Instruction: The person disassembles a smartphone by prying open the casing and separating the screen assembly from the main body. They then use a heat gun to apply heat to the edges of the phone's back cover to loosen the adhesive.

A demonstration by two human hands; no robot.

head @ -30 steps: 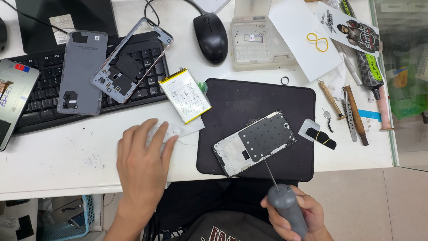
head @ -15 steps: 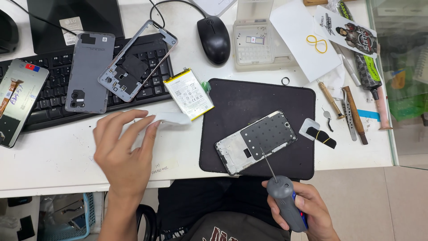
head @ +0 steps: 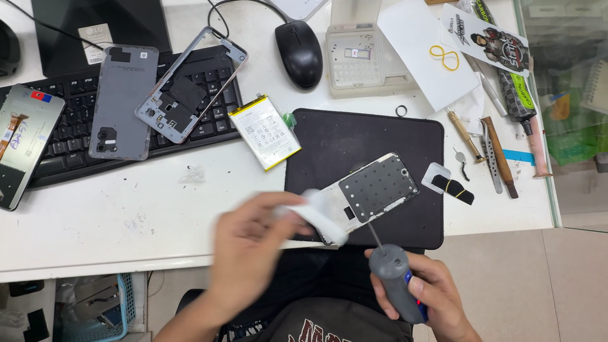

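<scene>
My left hand [head: 250, 244] is blurred with motion and grips a white tissue [head: 320, 212] pressed at the left end of a phone chassis [head: 373, 190]. That chassis lies tilted on a black mat [head: 405, 136], its dotted metal plate facing up. My right hand [head: 424, 297] holds a grey screwdriver [head: 394, 278] near the desk's front edge, with the thin shaft pointing up at the chassis's lower edge.
A phone battery [head: 264, 131] lies left of the mat. A grey back cover [head: 121, 101] and a phone frame [head: 190, 82] rest on a black keyboard [head: 69, 133]. A screen [head: 22, 142], mouse [head: 299, 52], parts box [head: 361, 57] and hand tools [head: 497, 155] surround the work.
My left hand picked up the tissue from the desk and swept right onto the chassis's left end. My right hand with the screwdriver has hardly moved.
</scene>
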